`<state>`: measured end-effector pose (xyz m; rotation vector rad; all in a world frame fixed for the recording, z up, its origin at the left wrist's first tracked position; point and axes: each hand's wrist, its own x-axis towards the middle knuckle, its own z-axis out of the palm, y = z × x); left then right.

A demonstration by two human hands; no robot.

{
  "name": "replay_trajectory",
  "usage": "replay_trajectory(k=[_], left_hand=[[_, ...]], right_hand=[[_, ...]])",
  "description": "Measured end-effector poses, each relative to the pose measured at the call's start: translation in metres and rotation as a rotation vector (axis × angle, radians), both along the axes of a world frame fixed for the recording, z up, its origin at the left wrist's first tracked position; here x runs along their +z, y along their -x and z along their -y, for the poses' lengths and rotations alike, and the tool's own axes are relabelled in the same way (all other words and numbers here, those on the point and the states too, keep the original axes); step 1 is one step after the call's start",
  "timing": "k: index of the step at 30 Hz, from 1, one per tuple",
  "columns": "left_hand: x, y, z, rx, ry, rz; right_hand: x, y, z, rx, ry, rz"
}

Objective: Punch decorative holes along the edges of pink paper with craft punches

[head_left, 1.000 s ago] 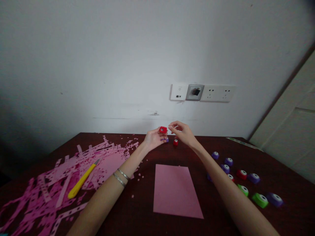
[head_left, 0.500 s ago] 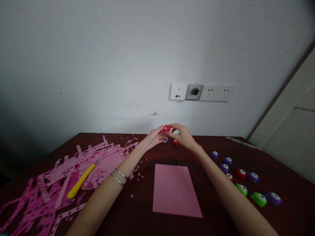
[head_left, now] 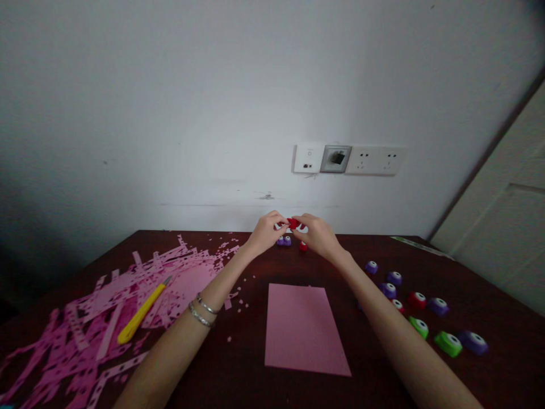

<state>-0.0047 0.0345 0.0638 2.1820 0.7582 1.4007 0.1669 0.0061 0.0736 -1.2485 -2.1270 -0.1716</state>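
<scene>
A small red craft punch (head_left: 293,223) is held up over the far edge of the table, between my two hands. My right hand (head_left: 317,234) grips it from the right, thumb below and fingers above. The fingertips of my left hand (head_left: 266,232) are pinched together at its left side; whether a scrap of paper is also between them is too small to make out. Below the hands, two purple punches (head_left: 284,241) and another red punch (head_left: 303,246) stand on the table. A pink sheet of paper (head_left: 304,329) lies flat nearer to me, between my forearms.
Pink punched strips (head_left: 80,335) are heaped on the left, with a yellow craft knife (head_left: 142,315) on top. Small punched bits (head_left: 240,303) lie scattered beside them. Several purple, red and green punches (head_left: 448,343) stand at the right. Wall sockets (head_left: 361,161) are behind the table.
The red punch has turned so its round white top no longer shows. My left hand has shifted from an open pose beneath it to a pinch at its left side, uncovering the purple punches.
</scene>
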Motion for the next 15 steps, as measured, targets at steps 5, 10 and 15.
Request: replay_trajectory(k=[5,10,15], left_hand=[[-0.0037,0.0015,-0.0048,0.123,-0.162,-0.209],[-0.0002,0.0006,-0.0006,0.182,-0.218,-0.310],[0.0009,-0.0015,0.0039,0.219,-0.253,-0.365]], right_hand=[[0.0013,0.0025,0.0033,-0.037,0.003,0.085],[0.0015,0.0039,0.0046,-0.065,-0.014,0.156],[0.0007,0.0036,0.0036,-0.023,-0.010,0.140]])
